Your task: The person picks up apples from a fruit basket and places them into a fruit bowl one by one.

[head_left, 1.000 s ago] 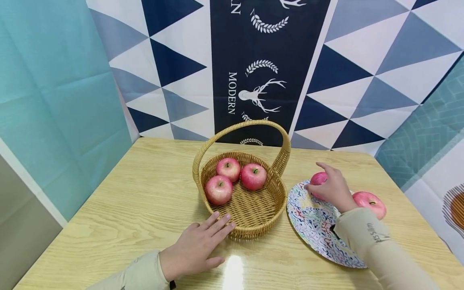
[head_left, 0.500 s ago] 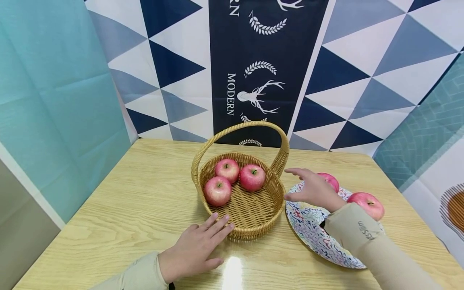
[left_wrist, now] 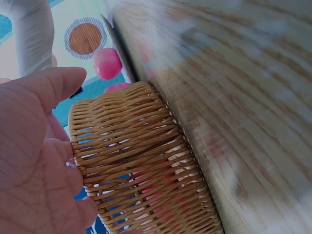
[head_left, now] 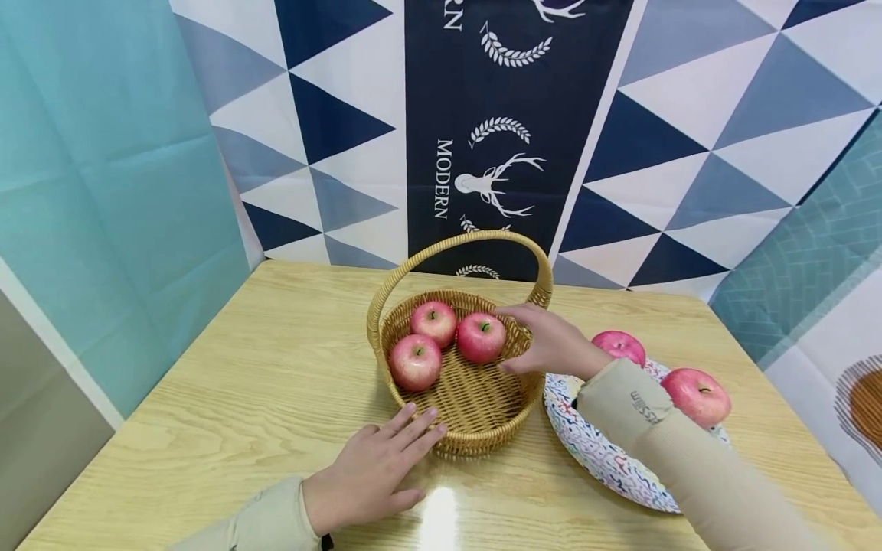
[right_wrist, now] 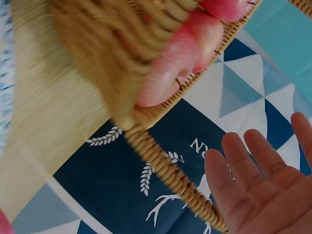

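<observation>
Seems partway: has 2 apples (head_left: 697,396) on plate (head_left: 613,465), leaves 3 apples (head_left: 416,362) in basket (head_left: 482,441); spreads left hand (head_left: 375,476), loosely curves right hand (head_left: 553,343), gripping nothing.

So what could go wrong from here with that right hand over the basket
The right hand is close to the handle, so it might catch it and jolt the basket.
The left hand has its fingers straight at the near rim, not wrapped round it, so a bump could make the basket slide.
The right sleeve crosses over the plate, beside the two apples there; it might brush one and roll it off.
</observation>
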`<move>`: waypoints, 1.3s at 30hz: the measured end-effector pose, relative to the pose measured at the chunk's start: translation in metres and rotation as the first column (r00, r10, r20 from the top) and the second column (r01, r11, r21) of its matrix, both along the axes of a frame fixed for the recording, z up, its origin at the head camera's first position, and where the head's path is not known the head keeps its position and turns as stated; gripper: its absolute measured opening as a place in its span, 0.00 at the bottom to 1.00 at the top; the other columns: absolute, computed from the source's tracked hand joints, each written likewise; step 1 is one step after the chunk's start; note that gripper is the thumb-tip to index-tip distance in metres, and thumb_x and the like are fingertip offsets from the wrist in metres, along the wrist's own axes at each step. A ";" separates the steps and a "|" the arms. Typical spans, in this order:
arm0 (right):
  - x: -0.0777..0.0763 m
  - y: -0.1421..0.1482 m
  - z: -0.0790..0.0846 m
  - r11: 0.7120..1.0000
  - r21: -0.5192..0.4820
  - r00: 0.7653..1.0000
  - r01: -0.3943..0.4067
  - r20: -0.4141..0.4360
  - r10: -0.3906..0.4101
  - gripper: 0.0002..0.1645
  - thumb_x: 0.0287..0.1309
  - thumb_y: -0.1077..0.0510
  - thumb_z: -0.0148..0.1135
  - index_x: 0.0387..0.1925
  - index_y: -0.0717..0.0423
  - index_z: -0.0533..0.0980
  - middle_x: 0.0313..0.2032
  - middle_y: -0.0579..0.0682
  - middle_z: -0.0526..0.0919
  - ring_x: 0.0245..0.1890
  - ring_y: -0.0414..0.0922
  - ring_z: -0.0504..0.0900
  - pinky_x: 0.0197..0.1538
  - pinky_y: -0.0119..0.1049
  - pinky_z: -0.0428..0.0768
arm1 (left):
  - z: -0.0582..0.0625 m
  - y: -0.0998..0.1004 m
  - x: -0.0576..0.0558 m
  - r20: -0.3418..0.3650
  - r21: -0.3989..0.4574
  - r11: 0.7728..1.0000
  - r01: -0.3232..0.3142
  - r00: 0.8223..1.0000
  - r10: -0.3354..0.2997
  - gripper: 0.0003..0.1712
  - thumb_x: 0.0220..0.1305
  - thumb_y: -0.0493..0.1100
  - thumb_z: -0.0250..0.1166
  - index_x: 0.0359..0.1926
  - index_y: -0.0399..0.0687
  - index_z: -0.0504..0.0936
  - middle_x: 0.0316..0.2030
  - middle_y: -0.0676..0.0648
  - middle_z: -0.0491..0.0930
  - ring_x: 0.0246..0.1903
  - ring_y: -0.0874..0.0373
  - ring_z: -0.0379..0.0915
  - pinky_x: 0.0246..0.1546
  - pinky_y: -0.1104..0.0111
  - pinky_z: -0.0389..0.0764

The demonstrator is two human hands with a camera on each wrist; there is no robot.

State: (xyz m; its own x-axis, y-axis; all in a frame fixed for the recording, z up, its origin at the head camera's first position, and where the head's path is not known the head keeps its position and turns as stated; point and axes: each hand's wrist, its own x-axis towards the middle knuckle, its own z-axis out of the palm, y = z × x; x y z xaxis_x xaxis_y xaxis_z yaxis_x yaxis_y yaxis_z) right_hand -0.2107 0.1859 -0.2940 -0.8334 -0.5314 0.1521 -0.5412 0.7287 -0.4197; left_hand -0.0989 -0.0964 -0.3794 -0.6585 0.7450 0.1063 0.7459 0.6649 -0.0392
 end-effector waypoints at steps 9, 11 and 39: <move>-0.026 -0.025 -0.003 0.983 -0.156 0.995 -0.094 0.019 0.098 0.47 0.41 0.53 0.74 0.63 0.68 0.67 0.60 0.64 0.72 0.59 0.59 0.71 0.59 0.56 0.67 | 0.001 0.000 -0.001 -0.008 0.004 1.000 -0.002 1.000 0.002 0.43 0.61 0.62 0.61 0.71 0.49 0.61 0.70 0.46 0.59 0.68 0.48 0.57 0.42 0.60 0.77; -0.030 -0.030 -0.005 0.980 -0.167 0.992 -0.111 0.047 0.120 0.48 0.41 0.53 0.73 0.64 0.67 0.66 0.61 0.63 0.71 0.60 0.59 0.71 0.60 0.55 0.68 | 0.001 0.000 -0.001 0.000 0.004 1.000 -0.001 1.000 0.001 0.43 0.61 0.62 0.61 0.72 0.49 0.61 0.70 0.46 0.59 0.68 0.48 0.56 0.43 0.60 0.77; -0.060 -0.083 -0.030 0.936 -0.256 0.779 -0.240 0.525 0.343 0.50 0.48 0.65 0.69 0.69 0.64 0.54 0.67 0.66 0.59 0.66 0.62 0.60 0.64 0.51 0.63 | 0.000 0.001 -0.001 -0.017 -0.013 1.000 -0.008 1.000 0.008 0.43 0.60 0.63 0.61 0.71 0.51 0.62 0.70 0.47 0.59 0.68 0.49 0.58 0.45 0.58 0.77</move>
State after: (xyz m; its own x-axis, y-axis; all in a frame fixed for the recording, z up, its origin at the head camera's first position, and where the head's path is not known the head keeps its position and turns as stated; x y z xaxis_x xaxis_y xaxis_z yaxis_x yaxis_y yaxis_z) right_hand -0.2710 0.1029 -0.3244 -0.6094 -0.7726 -0.1783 -0.3536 0.4661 -0.8110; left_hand -0.1001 -0.0959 -0.3795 -0.6625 0.7413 0.1079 0.7399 0.6700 -0.0606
